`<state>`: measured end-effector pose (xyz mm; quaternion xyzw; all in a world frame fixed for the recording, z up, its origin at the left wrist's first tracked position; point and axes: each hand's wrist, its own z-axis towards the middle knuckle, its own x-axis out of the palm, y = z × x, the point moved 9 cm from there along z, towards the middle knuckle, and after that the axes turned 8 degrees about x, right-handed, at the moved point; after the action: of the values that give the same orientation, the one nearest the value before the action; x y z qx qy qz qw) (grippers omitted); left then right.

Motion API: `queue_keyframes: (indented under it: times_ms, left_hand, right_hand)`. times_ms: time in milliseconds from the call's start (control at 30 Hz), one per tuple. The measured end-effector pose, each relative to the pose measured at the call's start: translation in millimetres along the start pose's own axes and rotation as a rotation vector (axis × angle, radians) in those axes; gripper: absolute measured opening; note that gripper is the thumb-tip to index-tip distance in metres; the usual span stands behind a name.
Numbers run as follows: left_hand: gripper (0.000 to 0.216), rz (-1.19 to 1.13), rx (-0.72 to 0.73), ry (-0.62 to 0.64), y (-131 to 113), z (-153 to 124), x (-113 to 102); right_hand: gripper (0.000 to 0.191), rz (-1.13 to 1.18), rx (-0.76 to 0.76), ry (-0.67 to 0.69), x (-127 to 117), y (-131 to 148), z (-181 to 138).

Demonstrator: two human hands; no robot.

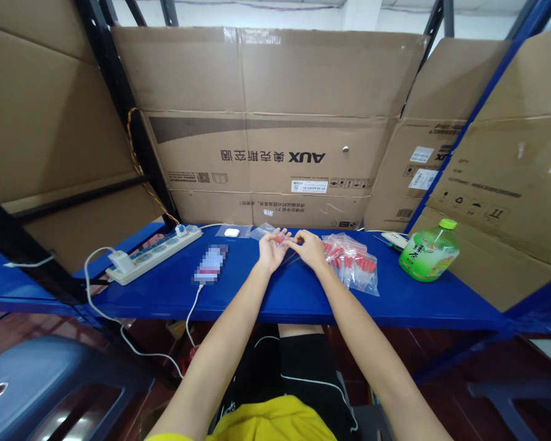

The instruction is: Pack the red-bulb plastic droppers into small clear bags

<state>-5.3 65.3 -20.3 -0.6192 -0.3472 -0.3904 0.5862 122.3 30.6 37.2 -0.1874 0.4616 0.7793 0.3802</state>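
My left hand (272, 250) and my right hand (309, 248) meet over the blue shelf (239, 294), fingers curled around a small clear plastic bag (284, 242) with red pieces in it. The left hand cups the bag from below. The right hand pinches at its edge. Just right of my right hand lies a pile of clear bags with red pieces (352, 260). Another clear bag (262, 231) lies flat beyond my left hand.
A white power strip (153, 254) with a plugged charger lies at the left. A phone (210, 264) lies on its cable. A white earbud case (232, 232) sits in a bag. A green bottle (429, 251) lies at the right. Cardboard boxes (275, 135) wall the back.
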Motion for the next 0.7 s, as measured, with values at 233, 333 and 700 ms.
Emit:
queue_keyframes:
  times_ms: [233, 333, 700]
  left_hand:
    - [0.023, -0.078, 0.128, -0.165, -21.3, 7.5, -24.5]
    - [0.018, -0.092, 0.135, -0.175, -23.0, 8.3, -26.0]
    - [0.014, -0.229, 0.252, -0.163, -46.2, 10.0, -25.7]
  right_hand:
    - [0.039, -0.403, -0.026, 0.345, 14.9, -34.4, -0.2]
    - [0.038, -0.469, -0.057, 0.414, 27.5, -31.5, -5.4]
    - [0.017, -0.315, -0.165, 0.295, 18.3, -11.3, -4.3]
